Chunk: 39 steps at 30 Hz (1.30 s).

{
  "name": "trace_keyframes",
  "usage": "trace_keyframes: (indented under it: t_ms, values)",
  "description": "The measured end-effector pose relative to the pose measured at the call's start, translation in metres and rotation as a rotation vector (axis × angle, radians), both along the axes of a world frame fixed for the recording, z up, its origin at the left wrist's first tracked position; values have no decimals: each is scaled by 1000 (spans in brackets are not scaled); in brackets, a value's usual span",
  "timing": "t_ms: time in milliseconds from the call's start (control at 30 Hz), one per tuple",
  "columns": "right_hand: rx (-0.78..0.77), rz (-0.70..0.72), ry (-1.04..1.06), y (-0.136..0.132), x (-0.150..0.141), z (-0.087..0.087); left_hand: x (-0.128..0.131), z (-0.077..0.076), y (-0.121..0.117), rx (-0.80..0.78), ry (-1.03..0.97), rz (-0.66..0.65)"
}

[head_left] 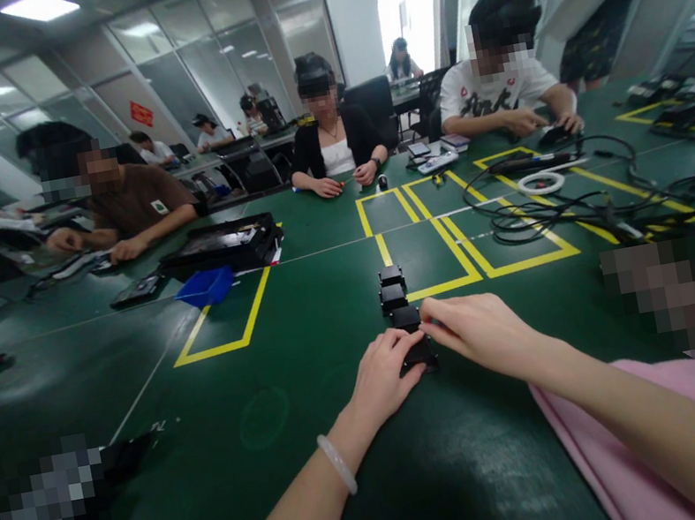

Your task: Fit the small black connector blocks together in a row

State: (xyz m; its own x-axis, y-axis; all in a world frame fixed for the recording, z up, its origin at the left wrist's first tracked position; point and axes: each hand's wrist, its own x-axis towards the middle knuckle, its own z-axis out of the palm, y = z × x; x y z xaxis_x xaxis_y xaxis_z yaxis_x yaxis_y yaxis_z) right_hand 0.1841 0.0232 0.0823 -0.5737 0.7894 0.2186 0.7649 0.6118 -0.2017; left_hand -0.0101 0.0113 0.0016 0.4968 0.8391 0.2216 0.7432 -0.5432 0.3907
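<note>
Several small black box-shaped parts stand in a short row on the green table: the farthest block (391,275), a second block (393,298), a third block (406,319) and the nearest block (421,358). My left hand (382,372) has its thumb and fingers around the nearest block and covers part of it. Beside the third block's right edge, the fingertips of my right hand (477,328) are pressed together; whatever they may pinch is too small or hidden to make out.
Yellow tape outlines (445,288) mark the table beyond the blocks. A blue tray (205,287) sits left, by a black case (224,244). Black cables (519,221) tangle at right. Pink cloth (673,391) lies under my right forearm. Several people work across the table.
</note>
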Motion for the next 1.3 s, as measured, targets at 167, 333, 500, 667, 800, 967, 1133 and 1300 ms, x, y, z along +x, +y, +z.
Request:
trace_keyframes:
  t_ms: [167, 333, 500, 667, 800, 967, 1133, 1300]
  values:
    - [-10, -8, 9, 0, 0, -2, 0, 0, 1, 2, -7, -3]
    - [14, 20, 26, 0, -1, -3, 1, -1, 1, 4, -6, -6]
    - [19, -21, -7, 2, -1, -3, 0, -2, 1, 1, -3, -5]
    - [20, -51, 17, 2, -2, -7, 0, -2, 1, 1, -9, -10]
    - [11, -60, 32, 1, -2, -8, 0, -2, 1, -4, -12, -8]
    - [4, -18, 17, 2, -1, -6, 0, -2, 1, -6, -19, -11]
    - [-3, -63, -21, 3, 0, -5, 0, -2, 1, -11, -21, -15]
    - [8, -41, 7, 0, 2, -2, -1, -1, 1, -13, -20, -12]
